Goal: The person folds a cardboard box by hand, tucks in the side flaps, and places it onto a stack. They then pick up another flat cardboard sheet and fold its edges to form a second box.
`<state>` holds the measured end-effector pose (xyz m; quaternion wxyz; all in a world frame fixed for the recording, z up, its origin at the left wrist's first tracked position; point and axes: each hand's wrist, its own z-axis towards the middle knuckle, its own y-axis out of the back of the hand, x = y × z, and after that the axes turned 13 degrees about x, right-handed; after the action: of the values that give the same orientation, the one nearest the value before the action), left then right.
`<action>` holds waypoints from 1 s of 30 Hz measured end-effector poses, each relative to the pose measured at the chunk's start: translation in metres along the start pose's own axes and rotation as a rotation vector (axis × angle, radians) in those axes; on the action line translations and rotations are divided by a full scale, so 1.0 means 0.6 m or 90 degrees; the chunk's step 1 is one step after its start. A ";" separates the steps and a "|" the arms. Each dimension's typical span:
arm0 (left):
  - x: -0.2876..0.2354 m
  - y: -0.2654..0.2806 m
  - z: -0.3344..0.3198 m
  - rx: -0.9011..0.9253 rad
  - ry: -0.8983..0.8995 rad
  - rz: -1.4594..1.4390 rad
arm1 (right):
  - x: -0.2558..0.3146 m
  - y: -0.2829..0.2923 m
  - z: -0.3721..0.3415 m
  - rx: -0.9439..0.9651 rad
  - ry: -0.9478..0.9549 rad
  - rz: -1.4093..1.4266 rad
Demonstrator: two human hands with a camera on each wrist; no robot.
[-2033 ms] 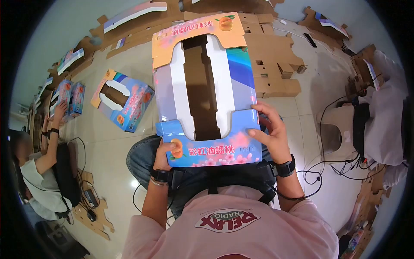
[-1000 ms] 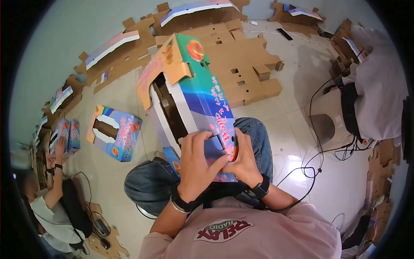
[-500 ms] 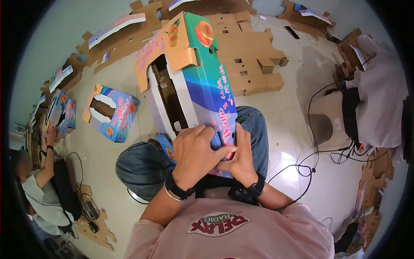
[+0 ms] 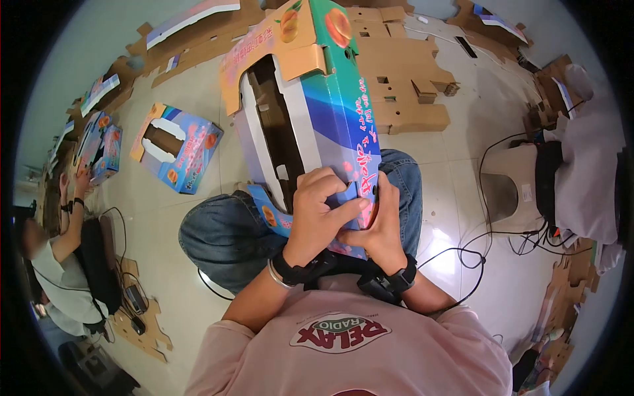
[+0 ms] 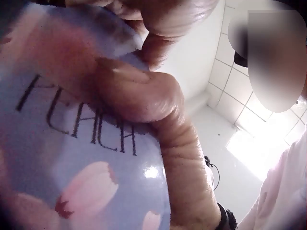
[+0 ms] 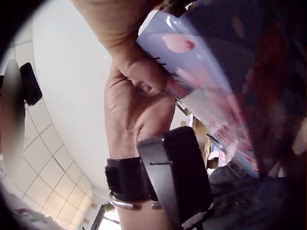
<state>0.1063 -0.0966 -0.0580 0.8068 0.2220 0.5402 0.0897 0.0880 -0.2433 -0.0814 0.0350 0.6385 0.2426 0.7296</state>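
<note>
A printed cardboard peach box (image 4: 337, 125) lies tilted over the person's lap, its green-blue side turned up and its long top opening to the left. My left hand (image 4: 316, 212) is bent over the near right corner, fingers at the top edge and thumb on the side. My right hand (image 4: 384, 228) grips the same corner from the right, fingers along the side and thumb toward the near end. In the left wrist view, a thumb presses the end panel (image 5: 91, 167) lettered PEACH. The panel's pink petals also show in the right wrist view. The box's underside is hidden.
A second peach box (image 4: 178, 148) stands on the floor at left. Flat cardboard sheets (image 4: 403, 82) lie ahead along the wall. At far left another person (image 4: 69, 264) handles boxes. A beige stool (image 4: 508, 188) and black cables (image 4: 472, 261) are on the right.
The box has turned from top-up to side-up. The left hand has moved from the near left corner across to the right corner beside the right hand. Lately the hands have barely shifted.
</note>
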 end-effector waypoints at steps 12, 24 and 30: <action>-0.066 0.037 0.020 0.159 0.127 0.270 | 0.010 -0.003 -0.008 -0.002 0.005 -0.015; -0.010 0.002 -0.002 -0.035 -0.011 0.015 | 0.005 -0.005 -0.002 0.004 -0.005 -0.036; 0.000 0.016 -0.013 -0.017 -0.026 -0.069 | 0.009 -0.008 -0.001 0.012 -0.010 -0.053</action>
<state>0.1003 -0.0857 -0.0561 0.8241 0.1834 0.5337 0.0486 0.0851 -0.2375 -0.0782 0.0612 0.6339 0.2759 0.7199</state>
